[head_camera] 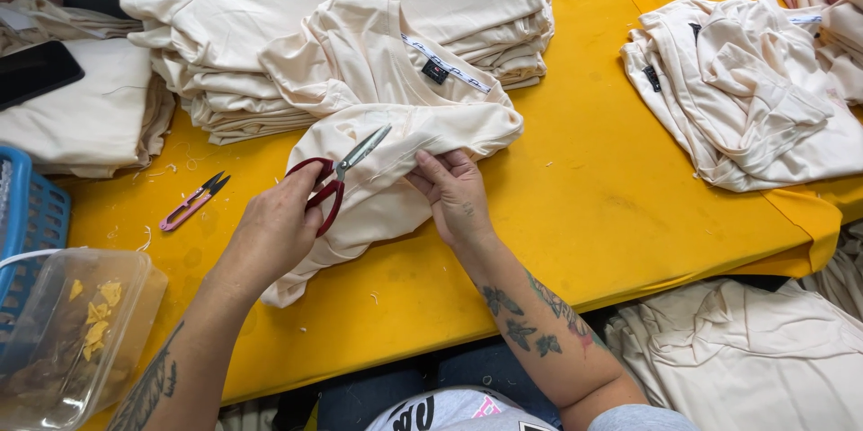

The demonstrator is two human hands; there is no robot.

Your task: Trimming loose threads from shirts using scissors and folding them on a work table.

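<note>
Two hands share this cut: your left hand (274, 229) grips the red-handled scissors (337, 175), blades nearly shut over the cream garment (378, 125) on the yellow table (584, 188); keep your right hand (454, 193) pinching the fold taut, fingertips clear of the blades

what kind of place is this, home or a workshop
Most likely a garment workshop, at a trimming or finishing station. Stacks of identical cream shirts crowd a yellow table, the left hand works red-handled scissors on one shirt that the right hand pinches, and pink thread snips lie nearby.
</note>
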